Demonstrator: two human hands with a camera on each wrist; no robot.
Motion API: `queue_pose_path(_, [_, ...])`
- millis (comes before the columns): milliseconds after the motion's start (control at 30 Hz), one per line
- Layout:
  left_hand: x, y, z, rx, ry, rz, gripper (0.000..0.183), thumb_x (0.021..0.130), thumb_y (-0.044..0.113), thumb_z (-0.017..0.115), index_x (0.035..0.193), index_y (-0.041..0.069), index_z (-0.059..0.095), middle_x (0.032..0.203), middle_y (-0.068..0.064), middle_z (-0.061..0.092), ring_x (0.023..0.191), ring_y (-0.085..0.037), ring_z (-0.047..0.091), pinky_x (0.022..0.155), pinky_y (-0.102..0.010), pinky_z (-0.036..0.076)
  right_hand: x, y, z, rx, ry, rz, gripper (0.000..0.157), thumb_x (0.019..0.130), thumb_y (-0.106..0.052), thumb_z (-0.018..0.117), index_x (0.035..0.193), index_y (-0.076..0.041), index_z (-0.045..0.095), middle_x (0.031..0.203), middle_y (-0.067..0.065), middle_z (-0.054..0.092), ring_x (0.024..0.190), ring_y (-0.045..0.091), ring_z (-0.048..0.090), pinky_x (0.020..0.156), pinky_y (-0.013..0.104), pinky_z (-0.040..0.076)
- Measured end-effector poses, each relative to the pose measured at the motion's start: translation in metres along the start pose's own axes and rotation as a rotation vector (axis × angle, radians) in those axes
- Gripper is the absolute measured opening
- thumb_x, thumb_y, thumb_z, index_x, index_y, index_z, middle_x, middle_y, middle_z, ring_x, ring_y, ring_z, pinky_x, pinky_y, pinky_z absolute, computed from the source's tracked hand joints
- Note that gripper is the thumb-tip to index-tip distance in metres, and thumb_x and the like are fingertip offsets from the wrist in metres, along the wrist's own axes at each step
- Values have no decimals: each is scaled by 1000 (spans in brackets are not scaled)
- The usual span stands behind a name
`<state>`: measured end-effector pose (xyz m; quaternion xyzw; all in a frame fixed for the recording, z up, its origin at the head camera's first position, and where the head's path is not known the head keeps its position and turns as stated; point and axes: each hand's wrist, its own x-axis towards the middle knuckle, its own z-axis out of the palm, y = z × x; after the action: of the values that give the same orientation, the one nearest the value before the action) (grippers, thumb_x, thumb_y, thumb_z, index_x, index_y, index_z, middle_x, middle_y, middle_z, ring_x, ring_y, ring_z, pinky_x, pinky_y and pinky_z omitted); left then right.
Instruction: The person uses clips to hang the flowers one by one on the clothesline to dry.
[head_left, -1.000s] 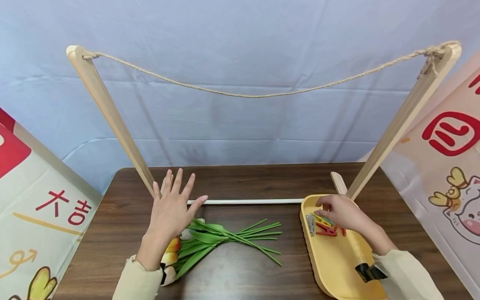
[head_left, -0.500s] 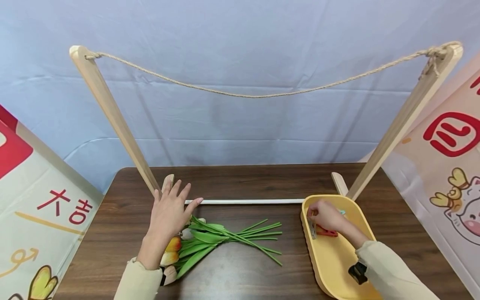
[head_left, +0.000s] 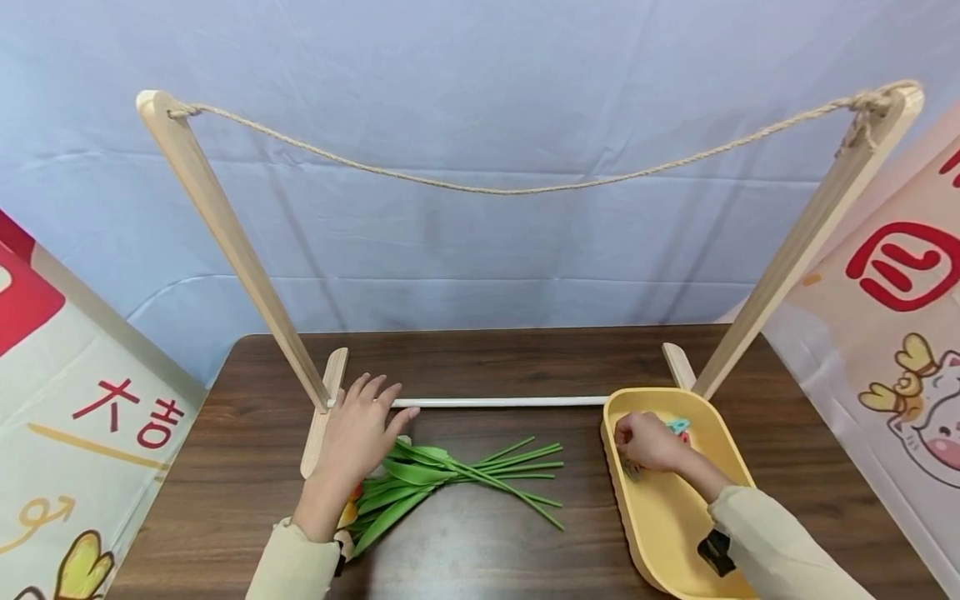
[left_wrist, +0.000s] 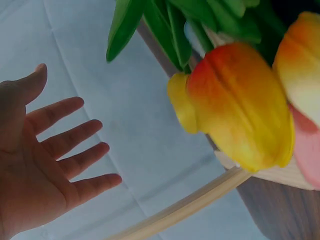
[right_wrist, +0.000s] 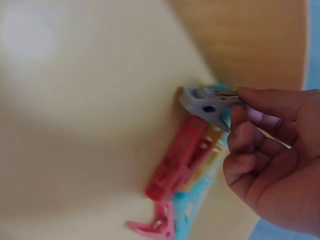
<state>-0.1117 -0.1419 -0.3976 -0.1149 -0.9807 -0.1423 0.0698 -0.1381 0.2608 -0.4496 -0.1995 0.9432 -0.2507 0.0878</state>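
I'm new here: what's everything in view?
Rectangular table: one, brown, centre.
Tall wooden stand: one, pale, on table.
Twisted fibre rope: one, tan, across stand's top.
Slim rod: one, white, at stand's base.
Tulips: several, orange, yellow or pink, table's left.
Rounded tray: one, yellow, table's right.
Plastic clips: several, mixed colours, in tray.
Creased cloth: one, pale blue, behind.
Printed banners: two, multicoloured, either side.
Wrist devices: two, black, by cream sleeves.
Left hand: one, cream-sleeved, by tulips.
Right hand: one, cream-sleeved, pinching grey clip.

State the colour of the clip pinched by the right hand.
Grey; the clip shows best in the right wrist view.
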Motion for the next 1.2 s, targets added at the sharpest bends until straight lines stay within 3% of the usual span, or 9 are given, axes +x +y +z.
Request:
queue_pose_path(100, [1,4,4,-2,12,42,47,89,38,61,118,2,62,124,-22,54,120,-39,44,95,-58,35,-1,-3,-15,73,-1,5,19,70,6,57,60,-9,53,57,-6,48,48,5,42,47,23,36])
queue_pose_path(267, [8,21,5,-31,65,135,41,86,33,66,112,2,65,110,-18,62,105,-35,56,86,-50,45,1,-21,-54,301,-36,64,14,76,10,49,71,-1,54,60,4,56,46,17,53,43,26,42])
queue_pose_path(433, [20,56,-2,-119,19,229,38,87,34,64,112,6,66,106,-13,66,100,-32,60,82,-48,47,5,-54,-81,496,-49,-83,8,84,11,50,80,5,54,70,13,63,58,20,63,52,30,50])
queue_pose_path(600, [27,92,-9,-164,-38,337,38,89,35,62,115,9,65,106,-8,67,100,-26,62,83,-43,47,10,-91,-82,627,-77,-268,6,86,13,52,82,9,56,78,23,64,70,19,67,62,31,54])
queue_pose_path(733, [27,110,-12,-211,-12,413,31,88,34,64,103,8,67,91,-3,67,78,-17,62,70,-33,49,13,-111,-77,666,-71,-344,7,85,15,54,82,9,57,82,23,64,74,19,68,64,31,55])
queue_pose_path(833, [26,116,-14,-247,36,392,26,87,33,65,94,8,67,83,0,64,66,-13,56,60,-28,45,14,-119,-73,676,-53,-369,9,84,16,55,80,8,57,83,21,65,75,17,68,64,30,54])
queue_pose_path(967, [25,116,-18,-292,117,346,22,86,28,67,96,7,68,85,-2,66,65,-12,55,58,-27,44,13,-123,-71,703,-46,-375,9,83,16,56,80,8,57,85,18,66,76,17,68,66,29,54])
queue_pose_path(1067, [25,116,-19,-324,155,378,16,86,21,68,93,7,69,84,-1,66,64,-11,57,57,-27,45,12,-125,-70,705,-43,-378,8,83,16,57,81,8,58,86,17,66,77,18,68,66,31,54])
queue_pose_path(1200, [26,114,-21,-336,190,423,9,86,16,68,88,8,70,78,2,66,60,-9,57,55,-26,45,12,-127,-71,615,56,-352,8,81,10,64,86,5,61,84,14,66,74,14,67,62,28,54])
